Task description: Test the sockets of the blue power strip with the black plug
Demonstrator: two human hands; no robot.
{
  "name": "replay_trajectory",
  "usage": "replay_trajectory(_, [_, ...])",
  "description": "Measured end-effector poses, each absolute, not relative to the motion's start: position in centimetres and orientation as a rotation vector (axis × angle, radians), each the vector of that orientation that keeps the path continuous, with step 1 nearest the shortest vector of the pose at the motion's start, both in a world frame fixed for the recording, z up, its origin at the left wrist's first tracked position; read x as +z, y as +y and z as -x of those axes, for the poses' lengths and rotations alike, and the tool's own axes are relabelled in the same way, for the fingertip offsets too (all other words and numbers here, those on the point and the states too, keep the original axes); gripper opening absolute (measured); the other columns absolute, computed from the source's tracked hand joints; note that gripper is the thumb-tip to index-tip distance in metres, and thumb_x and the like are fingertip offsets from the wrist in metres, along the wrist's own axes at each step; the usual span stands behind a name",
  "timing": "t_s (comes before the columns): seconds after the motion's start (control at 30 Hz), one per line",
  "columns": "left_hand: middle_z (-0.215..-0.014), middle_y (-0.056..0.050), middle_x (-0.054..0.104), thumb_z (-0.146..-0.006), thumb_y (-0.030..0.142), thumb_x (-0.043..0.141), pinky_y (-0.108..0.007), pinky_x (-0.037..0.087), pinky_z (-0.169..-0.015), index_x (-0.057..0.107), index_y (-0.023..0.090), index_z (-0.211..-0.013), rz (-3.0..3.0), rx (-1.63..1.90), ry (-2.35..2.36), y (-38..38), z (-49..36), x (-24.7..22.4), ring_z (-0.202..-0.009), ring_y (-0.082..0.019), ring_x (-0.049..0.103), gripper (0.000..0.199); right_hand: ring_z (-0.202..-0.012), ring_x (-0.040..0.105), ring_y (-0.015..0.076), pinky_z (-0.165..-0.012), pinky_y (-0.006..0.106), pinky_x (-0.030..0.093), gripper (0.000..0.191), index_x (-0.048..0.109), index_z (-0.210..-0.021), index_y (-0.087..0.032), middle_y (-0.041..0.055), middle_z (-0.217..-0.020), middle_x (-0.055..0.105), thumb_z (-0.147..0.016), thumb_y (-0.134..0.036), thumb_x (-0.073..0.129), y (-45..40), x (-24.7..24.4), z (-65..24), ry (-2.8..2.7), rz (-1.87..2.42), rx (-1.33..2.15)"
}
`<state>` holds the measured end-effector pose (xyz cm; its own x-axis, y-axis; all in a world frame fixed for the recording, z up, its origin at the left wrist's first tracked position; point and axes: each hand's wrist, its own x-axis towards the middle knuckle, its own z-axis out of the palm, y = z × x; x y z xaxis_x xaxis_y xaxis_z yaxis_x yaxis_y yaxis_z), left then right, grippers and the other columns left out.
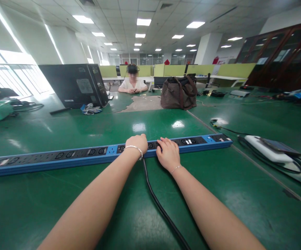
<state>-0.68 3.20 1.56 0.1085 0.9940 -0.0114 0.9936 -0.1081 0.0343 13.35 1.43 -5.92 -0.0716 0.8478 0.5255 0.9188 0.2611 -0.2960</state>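
Lying across the worktop [132,215]: a long blue-and-black power strip [101,151] is set in front of the person, lined with sockets along its top and cut off from view at its left end.
Left hand [137,144]: placed at the strip, its fingers curled in; whether anything is gripped by them cannot be told, as their undersides are hidden.
Right hand [169,154]: laid on the strip just to the right, its fingers bent over the socket face; whether anything is gripped there cannot be told.
Black cable [155,198]: led from beneath the left hand, between the forearms, to the bottom of the view.
Far side, left: a black computer tower [81,86] is stood on the worktop, with grey-and-blue gloves [91,109] just beside it.
Far side, middle: a brown handbag [175,92] is placed there; beyond it, to the left, a headset [132,68] is worn by another person [133,85].
Right side: a white box-shaped device [265,149] is partly overlapped by a dark flat panel [283,146].
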Motion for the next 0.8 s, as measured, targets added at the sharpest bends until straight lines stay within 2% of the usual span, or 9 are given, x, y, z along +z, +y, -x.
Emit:
replay_trajectory(0.13, [-0.091, -0.017, 0.067, -0.078, 0.023, 0.039, -0.036, 0.048, -0.072, 0.056, 0.015, -0.1, -2.3, 0.026, 2.09, 3.3, 0.6, 1.5, -0.088, -0.027, 0.063, 0.029, -0.122, 0.038, 0.0217, -0.101, 0.043, 0.02, 0.037, 0.057, -0.117, -0.026, 0.0029, -0.129, 0.052, -0.088, -0.035, 0.036, 1.0, -5.7, -13.4, -2.056, 1.553, -0.165])
replay_trajectory(0.3, [-0.091, -0.017, 0.067, -0.079, 0.02, 0.034, -0.037, 0.047, -0.072, 0.056, 0.014, -0.098, -2.309, 0.057, 2.119, 2.9, 0.5, 1.3, -0.089, -0.027, 0.063, 0.029, -0.126, 0.03, 0.0273, -0.101, 0.048, 0.017, 0.05, 0.048, -0.128, -0.029, 0.0056, -0.136, 0.044, -0.084, -0.052, 0.039, 0.5, -5.6, -13.2, -2.201, 1.546, -0.219])
replay_trajectory(0.5, [-0.088, -0.016, 0.067, -0.079, 0.021, 0.036, -0.034, 0.048, -0.072, 0.055, 0.015, -0.096, -2.302, 0.082, 2.139, 2.5, 0.4, 1.2, -0.087, -0.025, 0.064, 0.026, -0.126, 0.03, 0.0265, -0.099, 0.048, 0.017, 0.046, 0.048, -0.124, -0.04, 0.0016, -0.135, 0.043, -0.082, -0.057, 0.041, 0.6, -5.7, -13.0, -2.179, 1.587, -0.24])
replay_trajectory(0.8, [-0.086, -0.014, 0.067, -0.075, 0.03, 0.041, -0.034, 0.048, -0.071, 0.056, 0.016, -0.093, -2.153, 0.211, 2.165, 2.1, 1.2, 1.2, -0.085, -0.026, 0.064, 0.027, -0.125, 0.031, 0.0246, -0.1, 0.047, 0.016, 0.044, 0.051, -0.12, -0.041, 0.0008, -0.133, 0.045, -0.081, -0.057, 0.044, 0.6, -5.8, -12.8, -2.137, 1.59, -0.23])
